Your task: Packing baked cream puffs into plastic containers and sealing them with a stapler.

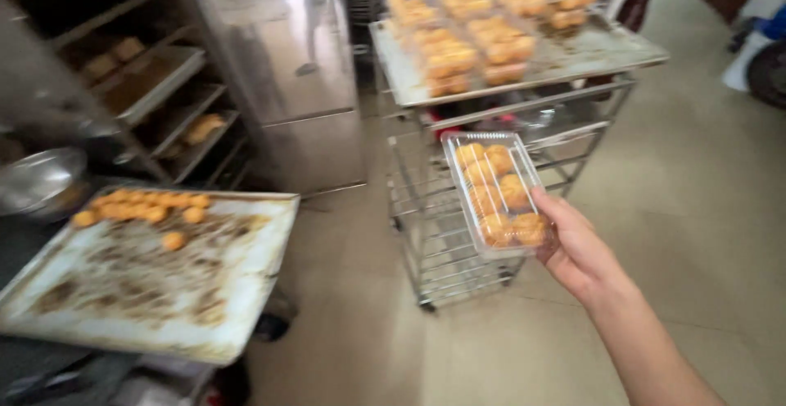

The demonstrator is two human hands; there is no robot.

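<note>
At your left, the greasy flat metal baking tray (155, 283) carries small golden pastries (143, 207) along its far edge, and its near corner overhangs, so a bump could tip it. Your left hand is out of view. Your right hand (577, 246) is clenched on one end of the clear plastic clamshell box of pastries (495, 191), held in the air before the wire rack trolley (458, 234); that one-ended grip could let it sag or pop open.
</note>
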